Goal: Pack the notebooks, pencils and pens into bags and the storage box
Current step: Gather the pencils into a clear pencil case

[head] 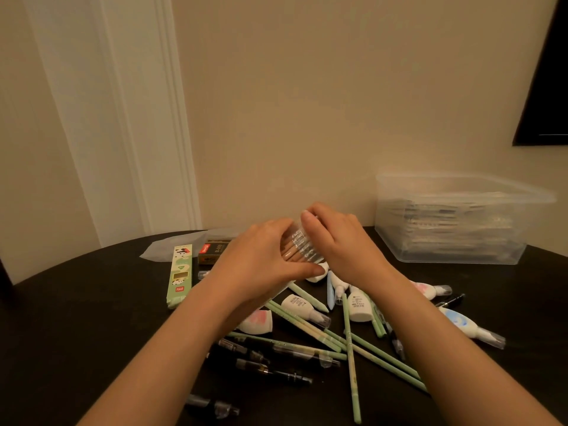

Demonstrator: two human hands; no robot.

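Dim, warm indoor light; yellowish cast over wall (292, 103). Dark worktop (76, 318) swallows detail, black pens (273, 372) barely separate from it. Soft shadows only, no hard edges. Motion blur overall; storage box (455, 222) smeared, contents unreadable. Small glints on clear plastic between both hands. Wide-angle distortion: door frame (147, 118) leans and bows, worktop edge curves. Dark panel (547, 87) top right underexposed, featureless.

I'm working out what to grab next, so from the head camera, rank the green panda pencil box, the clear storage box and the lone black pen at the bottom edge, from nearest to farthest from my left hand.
1. Green panda pencil box: just left of the left hand.
2. Black pen: below it, by the near table edge.
3. Clear storage box: far right, against the wall.
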